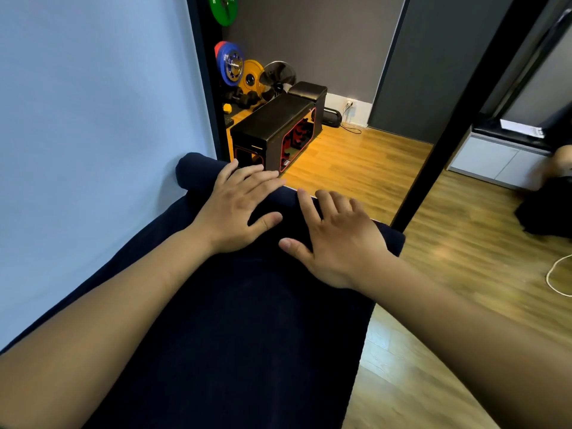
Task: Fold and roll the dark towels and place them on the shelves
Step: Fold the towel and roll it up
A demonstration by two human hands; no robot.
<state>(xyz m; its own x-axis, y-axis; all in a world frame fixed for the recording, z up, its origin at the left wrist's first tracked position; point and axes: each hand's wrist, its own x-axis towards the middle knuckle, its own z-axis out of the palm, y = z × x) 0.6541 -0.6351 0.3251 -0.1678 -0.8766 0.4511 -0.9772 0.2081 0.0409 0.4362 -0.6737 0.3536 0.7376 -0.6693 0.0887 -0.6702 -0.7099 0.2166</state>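
**A:** Where is the towel lying?

**B:** The dark towel [247,320] is lying stretched out along the blue wall [93,119], its left edge running against it. The far end is sitting wound into a thick roll [198,171], and one end of the roll is touching the wall.

**A:** And what are the hands doing?

**B:** The left hand [238,209] is resting palm down on the roll, nearer the wall. The right hand [337,239] is pressing down beside it, farther from the wall. Both are lying flat with fingers spread; neither is pinching or curling round anything.

**A:** How is it going to handle?

**B:** I'm judging it soft, thick and limp, light enough and not at all fragile. The roll is probably wanting to loosen, so I'm thinking wide flat palms for the rolling. For lifting, I'm thinking of hands wrapping round the roll close to both ends.

**A:** Any containers?

**B:** Beyond the towel and away from the wall, a black box [275,128] is standing on the wooden floor [356,156] with one side open. Red and dark things are showing inside it, too small to name. Farther still from the wall, a white cabinet [495,162] is sitting with its doors closed, hiding whatever it is holding. I'm not making out any towel shelves.
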